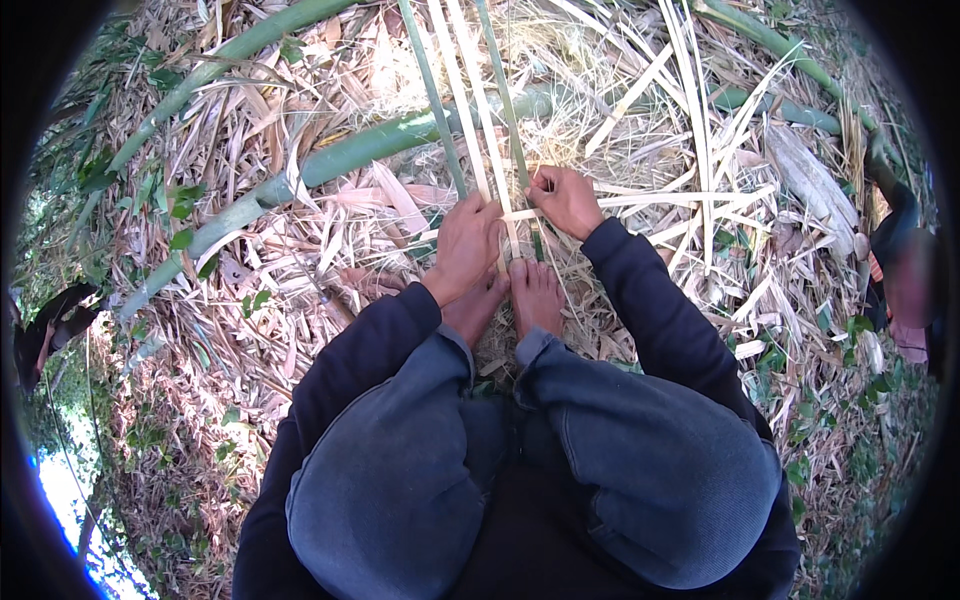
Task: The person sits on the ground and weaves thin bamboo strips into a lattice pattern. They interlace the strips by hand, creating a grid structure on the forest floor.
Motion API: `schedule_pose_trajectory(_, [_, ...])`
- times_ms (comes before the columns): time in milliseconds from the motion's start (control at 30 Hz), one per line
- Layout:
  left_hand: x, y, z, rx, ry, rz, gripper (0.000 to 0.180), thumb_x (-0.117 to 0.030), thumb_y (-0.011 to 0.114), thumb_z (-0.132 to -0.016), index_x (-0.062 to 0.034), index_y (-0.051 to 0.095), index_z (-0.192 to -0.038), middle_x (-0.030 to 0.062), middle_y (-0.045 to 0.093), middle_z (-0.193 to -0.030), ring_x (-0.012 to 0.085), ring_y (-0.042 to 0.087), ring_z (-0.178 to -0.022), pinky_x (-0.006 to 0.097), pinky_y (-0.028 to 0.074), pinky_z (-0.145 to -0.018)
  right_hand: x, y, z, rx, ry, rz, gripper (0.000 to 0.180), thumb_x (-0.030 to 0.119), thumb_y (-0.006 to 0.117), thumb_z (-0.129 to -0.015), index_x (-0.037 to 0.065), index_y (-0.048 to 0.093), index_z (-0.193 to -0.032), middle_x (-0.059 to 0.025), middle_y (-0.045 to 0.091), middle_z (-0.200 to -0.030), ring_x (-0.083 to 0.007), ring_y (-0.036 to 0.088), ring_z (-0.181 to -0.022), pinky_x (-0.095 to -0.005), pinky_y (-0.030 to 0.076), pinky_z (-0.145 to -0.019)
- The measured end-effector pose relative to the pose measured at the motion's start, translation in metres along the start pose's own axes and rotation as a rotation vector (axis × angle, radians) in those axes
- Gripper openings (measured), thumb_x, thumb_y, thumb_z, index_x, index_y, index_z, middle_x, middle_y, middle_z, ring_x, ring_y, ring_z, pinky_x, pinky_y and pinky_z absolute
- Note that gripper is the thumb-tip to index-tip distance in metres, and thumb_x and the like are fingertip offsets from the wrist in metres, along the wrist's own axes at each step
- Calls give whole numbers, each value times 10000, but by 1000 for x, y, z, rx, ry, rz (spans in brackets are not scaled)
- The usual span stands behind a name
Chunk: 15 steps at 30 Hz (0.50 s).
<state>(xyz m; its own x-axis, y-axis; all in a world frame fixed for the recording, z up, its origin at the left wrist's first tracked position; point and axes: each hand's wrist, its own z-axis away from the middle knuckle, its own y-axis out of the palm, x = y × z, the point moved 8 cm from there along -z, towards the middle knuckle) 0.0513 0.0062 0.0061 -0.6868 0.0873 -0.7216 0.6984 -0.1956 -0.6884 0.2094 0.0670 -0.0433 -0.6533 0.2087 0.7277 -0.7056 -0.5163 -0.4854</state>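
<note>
Left hand point(466, 243) presses flat, fingers together, on the long pale split-bamboo strips point(470, 110) that run up toward twelve o'clock; right hand point(566, 200), at about two o'clock from it, is pinched shut on a thin pale crosswise bamboo strip point(650, 200) that leads off toward three o'clock; both hands sit just above the person's bare feet point(512, 298), which rest on the near ends of the strips and seem to pin them to the ground. The strips lie where they cross, between the two hands, on a ground of dry straw-coloured bamboo husks and leaves point(280, 300); thick green bamboo poles point(350, 155) lie across the litter from nine o'clock up to one o'clock. By my reading the step in hand is weaving: a cross strip is being threaded through the upright ones near their base. The next move would call for holding the uprights steady with the left hand while the right draws the cross strip snug and level, without letting the thin strips split or slip from under the feet. Hard to make out: which uprights the cross strip passes over and which under, since the fingers cover the crossing; the near ends of the strips are hidden under feet and knees; the far ends are cut off at the top edge; a second person at three o'clock is only partly in view.
</note>
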Motion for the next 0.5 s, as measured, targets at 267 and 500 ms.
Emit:
schedule_pose_trajectory(267, [0, 2, 1, 23, -26, -3, 89, -55, 647, -840, -10, 636, -916, 149, 503, -843, 342, 558, -790, 444, 461, -686, -4, 3, -3, -14, 7, 21, 207, 255, 702, -811, 49, 690, -819, -140, 673, -711, -304, 668, -685, -387, 519, -699])
schedule_pose_trajectory(500, [2, 2, 0, 0, -18, 27, 88, -51, 650, -838, -8, 651, -916, 141, 516, -839, 339, 562, -779, 445, 464, -690, 1, -2, -7, -54, -17, -31, 211, 235, 688, -809, 29, 668, -767, -155, 632, -650, -303, 628, -609, -390, 496, -629])
